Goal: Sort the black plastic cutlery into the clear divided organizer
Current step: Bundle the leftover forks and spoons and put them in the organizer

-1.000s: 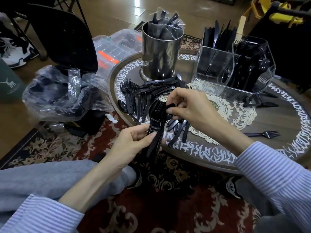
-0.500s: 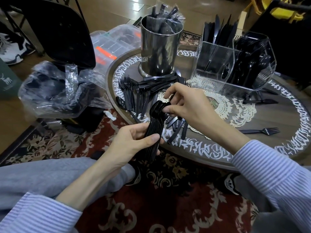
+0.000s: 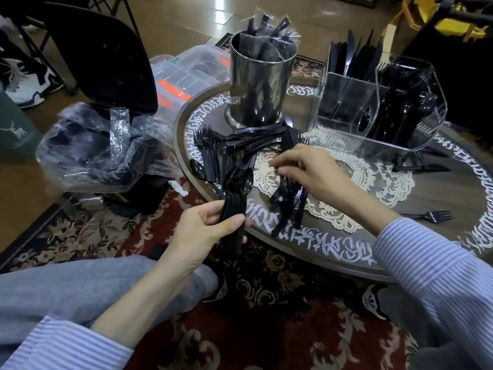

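Off the spoon stack [image 3: 236, 198] that the left hand [image 3: 205, 231] grips upright, the right hand [image 3: 306, 173] now reaches, fingers loosely curled, over loose cutlery [image 3: 288, 202] lying lengthwise just beneath, the organizer [image 3: 378, 108] beyond.

Dim, soft indoor light. A bright glare patch lies on the wooden floor [image 3: 216, 16] beyond the counter's [image 3: 453, 198] far edge, and the steel canister [image 3: 260, 84] carries streaky reflections. Wide-angle bending curves the edges. Slight motion blur softens the right hand [image 3: 306, 174].
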